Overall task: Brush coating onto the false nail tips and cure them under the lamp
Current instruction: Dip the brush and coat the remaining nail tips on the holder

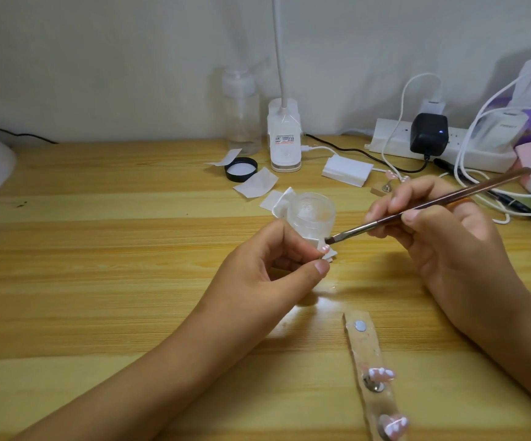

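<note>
Bristles of your brush hover just above the nail tip pinched in your left hand — right hand grips the handle; press hard and the tip slips free.

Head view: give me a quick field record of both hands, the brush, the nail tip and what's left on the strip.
left hand: pinch grip on a nail tip on its small holder
right hand: pen grip on brush
brush bristles: just above the held tip; contact unclear
clear jar: open, behind the left hand
black lid: off, lying farther back
wooden strip: two decorated tips mounted, one magnet spot bare
</note>
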`<state>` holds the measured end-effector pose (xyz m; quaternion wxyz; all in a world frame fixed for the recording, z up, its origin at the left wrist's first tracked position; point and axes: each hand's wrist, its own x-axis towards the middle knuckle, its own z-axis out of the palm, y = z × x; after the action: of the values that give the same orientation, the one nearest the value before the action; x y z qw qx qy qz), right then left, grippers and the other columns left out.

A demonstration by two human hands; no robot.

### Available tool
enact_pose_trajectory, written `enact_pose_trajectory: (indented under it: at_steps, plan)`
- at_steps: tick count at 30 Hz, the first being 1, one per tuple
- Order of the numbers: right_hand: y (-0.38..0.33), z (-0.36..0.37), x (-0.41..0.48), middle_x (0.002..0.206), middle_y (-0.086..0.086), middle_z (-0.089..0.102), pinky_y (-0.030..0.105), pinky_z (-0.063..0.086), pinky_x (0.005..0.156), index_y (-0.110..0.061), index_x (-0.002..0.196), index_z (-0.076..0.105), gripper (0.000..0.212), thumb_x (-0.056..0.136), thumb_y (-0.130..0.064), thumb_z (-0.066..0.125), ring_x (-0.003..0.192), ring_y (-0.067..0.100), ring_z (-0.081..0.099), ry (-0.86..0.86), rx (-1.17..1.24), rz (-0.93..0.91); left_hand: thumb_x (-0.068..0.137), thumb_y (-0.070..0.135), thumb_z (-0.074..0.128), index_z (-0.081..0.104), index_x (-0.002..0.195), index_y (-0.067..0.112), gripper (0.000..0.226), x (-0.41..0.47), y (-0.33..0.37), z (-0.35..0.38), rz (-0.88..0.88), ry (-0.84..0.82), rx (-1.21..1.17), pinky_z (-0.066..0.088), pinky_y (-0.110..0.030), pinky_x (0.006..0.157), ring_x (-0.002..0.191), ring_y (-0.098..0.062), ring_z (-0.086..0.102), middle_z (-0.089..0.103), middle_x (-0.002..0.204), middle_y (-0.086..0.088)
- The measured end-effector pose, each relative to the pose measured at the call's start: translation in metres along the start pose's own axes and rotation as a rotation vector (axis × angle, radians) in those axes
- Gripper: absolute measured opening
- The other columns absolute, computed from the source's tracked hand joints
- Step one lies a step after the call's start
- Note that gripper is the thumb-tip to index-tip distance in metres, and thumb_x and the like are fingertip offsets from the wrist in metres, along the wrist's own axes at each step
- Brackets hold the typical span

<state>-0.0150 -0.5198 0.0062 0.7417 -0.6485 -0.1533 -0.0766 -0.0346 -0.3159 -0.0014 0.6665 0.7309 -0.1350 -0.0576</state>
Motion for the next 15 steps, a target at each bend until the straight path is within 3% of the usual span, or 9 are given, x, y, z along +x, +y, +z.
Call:
enact_pose_trajectory:
  at_steps: [5, 8, 12, 15]
  plan:
    - [-0.0016, -0.0015, -0.0003, 0.081, 0.007, 0.066, 0.026, 0.053, 0.076, -0.019, 0.079, 0.063, 0.026, 0.080, -0.004, 0.042, 0.083, 0.017, 0.063, -0.059, 0.072, -0.011, 0.075, 0.024, 0.071, 0.065, 0.071, 0.034, 0.012, 0.0001, -0.0006, 0.0007, 0.007, -0.002, -0.007, 0.057, -0.025, 0.066, 0.073, -0.002, 0.062, 0.071, 0.081, 0.012]
    - [-0.0008, -0.0008, -0.0009, 0.082, 0.008, 0.066, 0.026, 0.053, 0.077, -0.018, 0.080, 0.061, 0.023, 0.080, -0.004, 0.044, 0.085, 0.019, 0.063, -0.068, 0.027, -0.009, 0.075, 0.024, 0.071, 0.066, 0.071, 0.034, 0.012, 0.0009, -0.0005, 0.0005, -0.002, -0.003, -0.007, 0.058, -0.030, 0.069, 0.072, -0.003, 0.062, 0.071, 0.082, 0.012]
    - [-0.0005, -0.0024, 0.0000, 0.091, 0.001, 0.064, 0.026, 0.050, 0.081, -0.019, 0.083, 0.062, 0.017, 0.081, -0.009, 0.049, 0.093, 0.017, 0.059, 0.083, -0.049, -0.040, 0.075, 0.027, 0.073, 0.066, 0.074, 0.034, 0.009, 0.0008, 0.0007, -0.0031, -0.010, -0.030, -0.050, 0.056, -0.025, 0.073, 0.081, -0.004, 0.065, 0.074, 0.086, 0.008]
    - [-0.0006, -0.0044, 0.0021, 0.090, -0.004, 0.063, 0.027, 0.045, 0.081, -0.018, 0.094, 0.065, 0.012, 0.089, -0.011, 0.056, 0.086, 0.015, 0.053, 0.185, -0.057, -0.039, 0.078, 0.025, 0.075, 0.067, 0.079, 0.033, 0.012, -0.0027, 0.0026, -0.0022, 0.043, -0.080, -0.008, 0.053, -0.018, 0.070, 0.084, -0.010, 0.067, 0.074, 0.089, 0.007]
